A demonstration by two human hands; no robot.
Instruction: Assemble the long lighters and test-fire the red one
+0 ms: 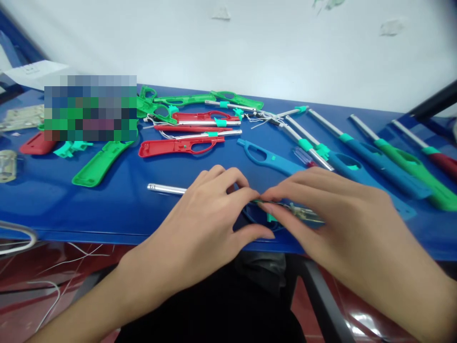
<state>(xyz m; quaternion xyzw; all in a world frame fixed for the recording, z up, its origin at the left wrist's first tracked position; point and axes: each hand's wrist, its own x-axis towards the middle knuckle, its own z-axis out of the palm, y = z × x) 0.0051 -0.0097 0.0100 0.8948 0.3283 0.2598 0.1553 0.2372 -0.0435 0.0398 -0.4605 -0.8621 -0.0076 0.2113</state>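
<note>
My left hand [210,214] and my right hand [328,209] meet at the front edge of the blue table [117,205], fingertips pinched together over a partly built lighter [285,212]. Its blue shell, a teal piece and clear inner parts show between my fingers. A silver metal tube [166,189] sticks out to the left from under my left hand. Both hands are closed on this lighter; most of it is hidden by them.
Red, green and blue lighter shells [178,145] and tubes with wires lie across the middle. Several finished long lighters [385,162] are lined up at the right. A green shell half [100,164] and a red one [35,144] lie at the left. A white wall is behind.
</note>
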